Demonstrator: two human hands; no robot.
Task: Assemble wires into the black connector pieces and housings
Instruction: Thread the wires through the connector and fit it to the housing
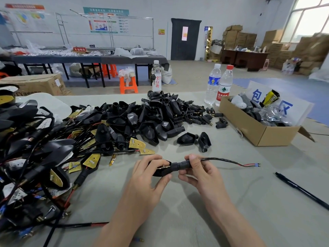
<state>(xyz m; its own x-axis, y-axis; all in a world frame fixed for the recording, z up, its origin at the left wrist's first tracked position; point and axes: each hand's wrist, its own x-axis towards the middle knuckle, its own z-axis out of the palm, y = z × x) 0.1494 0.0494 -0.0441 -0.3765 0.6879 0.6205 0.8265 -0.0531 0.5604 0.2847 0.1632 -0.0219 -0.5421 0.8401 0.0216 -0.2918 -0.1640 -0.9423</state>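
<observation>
My left hand [151, 172] grips a black housing [162, 171] low in the middle of the table. My right hand [197, 171] pinches the black connector piece [181, 165] that sits at the housing's neck. A black sheathed wire [226, 160] runs out of the connector to the right and ends in a red and a black lead with blue tips [256, 164]. A heap of loose black housings and connector pieces [160, 113] lies behind my hands. Wired assemblies with brass-coloured boards [53, 148] pile up at the left.
A cardboard box [258, 132] of parts stands at the right. Three water bottles [219, 84] stand behind the heap. A black pen [300, 189] lies at the right near the table edge. Two loose housings [194, 139] rest just beyond my hands.
</observation>
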